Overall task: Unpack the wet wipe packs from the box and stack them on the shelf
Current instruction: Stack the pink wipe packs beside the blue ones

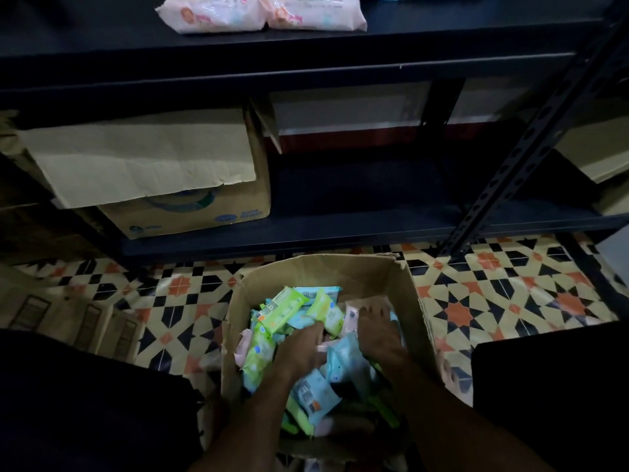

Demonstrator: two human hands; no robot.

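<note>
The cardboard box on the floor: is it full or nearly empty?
Well filled: the box holds a loose heap of green, blue and pink wipe packs, and the left hand and right hand reach in among them.

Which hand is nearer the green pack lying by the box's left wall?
Left. The left hand sits right beside the green pack, just to its right; the right hand is farther across the box.

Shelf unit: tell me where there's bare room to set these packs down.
Bare: the upper shelf left of the pink packs; the lower shelf between the printed carton and the slanted upright. Crowded: the open box, full of packs, with the left hand and right hand in it.
</note>
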